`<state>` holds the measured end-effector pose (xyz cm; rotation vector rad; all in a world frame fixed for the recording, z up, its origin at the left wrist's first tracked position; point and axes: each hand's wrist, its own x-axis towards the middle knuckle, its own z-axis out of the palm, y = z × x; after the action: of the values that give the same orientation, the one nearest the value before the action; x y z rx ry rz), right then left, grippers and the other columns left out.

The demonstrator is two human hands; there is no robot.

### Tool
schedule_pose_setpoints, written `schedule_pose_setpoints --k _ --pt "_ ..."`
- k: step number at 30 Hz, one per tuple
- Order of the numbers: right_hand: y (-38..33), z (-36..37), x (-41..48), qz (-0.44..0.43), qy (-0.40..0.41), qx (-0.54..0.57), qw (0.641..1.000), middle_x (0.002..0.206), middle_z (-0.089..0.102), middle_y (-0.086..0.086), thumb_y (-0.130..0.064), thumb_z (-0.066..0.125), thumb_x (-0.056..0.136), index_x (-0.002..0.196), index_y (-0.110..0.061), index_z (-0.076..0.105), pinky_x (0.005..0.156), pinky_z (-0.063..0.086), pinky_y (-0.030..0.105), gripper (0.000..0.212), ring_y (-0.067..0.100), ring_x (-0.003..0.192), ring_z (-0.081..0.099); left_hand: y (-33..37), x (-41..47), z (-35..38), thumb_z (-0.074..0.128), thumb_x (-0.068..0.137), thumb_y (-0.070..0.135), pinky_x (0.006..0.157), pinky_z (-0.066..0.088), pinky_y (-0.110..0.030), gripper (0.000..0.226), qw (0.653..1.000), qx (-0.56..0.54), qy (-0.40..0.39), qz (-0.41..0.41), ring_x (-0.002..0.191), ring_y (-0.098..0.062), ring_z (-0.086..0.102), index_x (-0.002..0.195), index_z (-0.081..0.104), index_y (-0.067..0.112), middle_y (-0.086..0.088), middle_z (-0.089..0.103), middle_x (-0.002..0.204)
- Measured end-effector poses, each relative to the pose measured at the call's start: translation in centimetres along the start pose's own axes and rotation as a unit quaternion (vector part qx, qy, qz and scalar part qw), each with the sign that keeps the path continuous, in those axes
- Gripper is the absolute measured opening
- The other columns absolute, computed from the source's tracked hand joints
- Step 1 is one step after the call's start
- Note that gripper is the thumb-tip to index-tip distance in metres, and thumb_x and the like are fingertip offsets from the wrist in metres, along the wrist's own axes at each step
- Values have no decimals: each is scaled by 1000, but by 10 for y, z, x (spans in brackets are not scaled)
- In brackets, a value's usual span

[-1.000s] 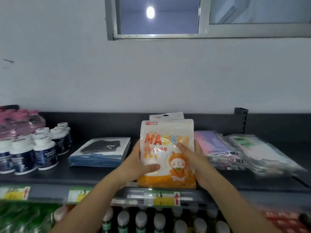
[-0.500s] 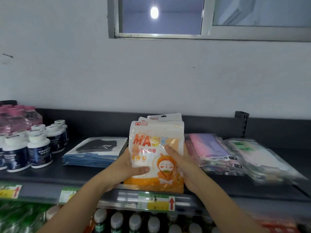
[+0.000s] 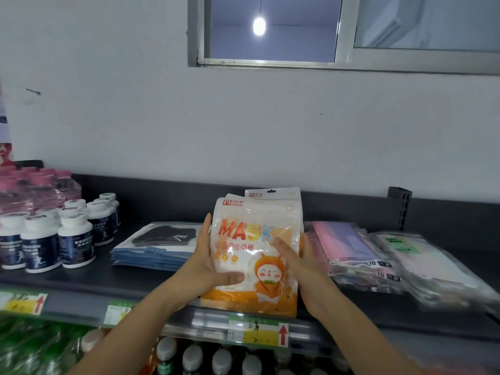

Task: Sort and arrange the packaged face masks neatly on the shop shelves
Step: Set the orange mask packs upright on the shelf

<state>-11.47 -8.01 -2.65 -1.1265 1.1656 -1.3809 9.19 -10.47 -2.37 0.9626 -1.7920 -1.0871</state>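
The left hand (image 3: 207,266) rises from below, thumb across the front of the orange mask pack (image 3: 257,234), fingers behind its left edge. The pack is upright at the shelf (image 3: 89,280) front. The right hand (image 3: 303,269) mirrors this grip on the right edge.

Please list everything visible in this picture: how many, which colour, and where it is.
orange mask packs: at least two, orange and white, upright at shelf front.
blue flat packs: one stack, blue, left of them.
pink and purple mask packs: one pile, right of them.
green-label packs: one pile, clear, far right.
white-capped bottles: several, dark blue, shelf left.
pink-capped bottles: several, far left.
shelf: one, dark grey.
price tags: three, yellow-green, shelf edge.
lower bottles: one row, below shelf.
window: one, grey frame, above.
left hand: one, grips packs' left side.
right hand: one, grips right side.
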Motion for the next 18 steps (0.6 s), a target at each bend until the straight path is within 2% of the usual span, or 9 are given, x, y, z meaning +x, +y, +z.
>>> schedule_pose_setpoints --k 2,4,5,6,8,10,13,16,18 --pt "-10 -4 -5 -33 45 -21 998 128 55 -3 -55 69 68 127 -36 34 97 46 51 71 23 115 57 4 2 1 77 71 15 72 53 -15 119 1000 -19 14 4 105 1 52 143 -14 42 31 38 117" --pt "-19 -12 0 -39 89 -65 993 144 42 0 -66 56 72 144 -37 20 108 32 53 85 26 130 43 9 4 1 73 70 29 74 57 -27 114 997 -67 32 -2 103 -9 60 143 -12 45 19 45 124" --pt "-23 -15 5 -30 112 -73 991 149 36 1 -69 46 79 147 -36 15 111 26 53 82 27 134 36 12 5 2 71 68 37 78 58 -36 112 995 -93 46 -8 104 -16 63 142 -11 47 12 47 129" --pt "-27 -17 9 -20 126 -67 990 149 37 2 -70 37 83 147 -34 19 112 23 53 75 28 134 36 14 7 3 69 66 44 81 57 -44 109 992 -113 57 -16 104 -20 64 142 -9 51 7 48 133" --pt "-27 -21 19 7 124 -21 992 133 55 7 -74 30 83 136 -27 44 111 26 52 73 26 122 49 16 8 8 67 67 52 83 55 -51 101 989 -137 57 -24 101 -24 67 140 -3 56 2 51 134" --pt "-22 -16 20 16 78 25 996 116 67 8 -79 31 77 122 -23 57 108 34 51 76 27 111 59 15 8 15 66 70 54 84 54 -51 94 990 -135 40 -16 101 -23 67 140 2 57 2 54 131" --pt "-14 -8 20 39 19 84 996 116 67 10 -82 37 63 124 -23 55 101 43 52 87 33 108 62 13 9 23 65 72 59 87 53 -49 82 994 -105 21 -11 105 -19 65 137 14 56 10 58 126" --pt "-15 -7 21 42 2 101 994 119 65 11 -81 31 72 129 -21 52 100 44 51 85 33 109 61 14 7 25 59 80 46 78 58 -37 53 993 -113 34 -8 98 -15 68 122 28 57 9 60 122" --pt "-16 -8 21 43 -2 98 994 118 66 11 -77 26 80 127 -21 53 99 45 50 78 32 108 62 14 6 24 58 81 43 74 59 -36 57 992 -120 33 -12 96 -16 69 126 25 53 5 61 122"
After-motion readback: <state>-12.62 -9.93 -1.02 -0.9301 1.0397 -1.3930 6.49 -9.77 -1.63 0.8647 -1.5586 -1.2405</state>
